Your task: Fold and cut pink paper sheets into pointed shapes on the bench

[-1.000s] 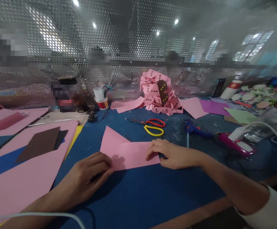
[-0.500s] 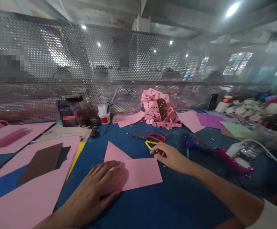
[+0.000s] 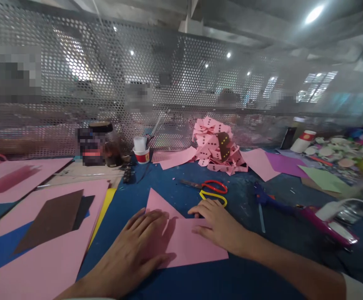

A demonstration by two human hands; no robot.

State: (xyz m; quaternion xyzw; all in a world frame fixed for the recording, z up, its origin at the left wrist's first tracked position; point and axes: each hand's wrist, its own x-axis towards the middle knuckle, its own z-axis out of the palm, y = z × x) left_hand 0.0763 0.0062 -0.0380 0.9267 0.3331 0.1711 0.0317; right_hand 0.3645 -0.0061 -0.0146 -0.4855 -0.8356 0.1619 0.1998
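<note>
Across pink paper [image 3: 194,246], left hand [image 3: 137,246] and right hand [image 3: 220,225] overlap edges, room between.

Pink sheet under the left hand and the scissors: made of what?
Pink sheet: probably matte paper or thin card; straight edges, no shine. Scissors: dull blades, likely metal from their thin, tapered shape; smooth red and yellow handles, perhaps plastic.

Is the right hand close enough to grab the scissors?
Probably yes: the right hand is just this side of the scissors, next to their yellow handle, and nothing seems to block the way.
</note>
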